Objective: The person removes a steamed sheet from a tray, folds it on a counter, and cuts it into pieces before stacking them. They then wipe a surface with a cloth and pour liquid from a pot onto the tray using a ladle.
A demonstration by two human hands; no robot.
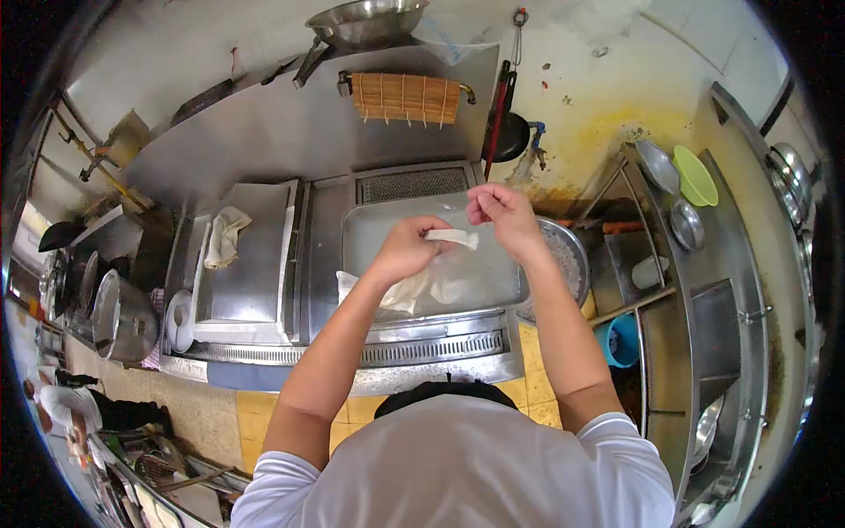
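Observation:
My left hand [410,250] is closed around a white, soft-looking strip [452,237], which sticks out to the right past the fingertips. Up and to the right, apart from the strip, my right hand [503,218] has its fingers curled in against the thumb; what they hold, if anything, is hidden. Both hands are over a large, shallow metal tray [352,236] with a pale surface. Below my left hand a crumpled white cloth [400,297] lies in the tray's front left part, partly covered by my forearm.
A round metal basin [576,255] with whitish contents stands right of the tray. On the left steel counter [242,295] lies another cloth [227,238]. A bamboo mat [405,97] hangs behind. Shelves with bowls [695,176] line the right; another person [75,405] is far left.

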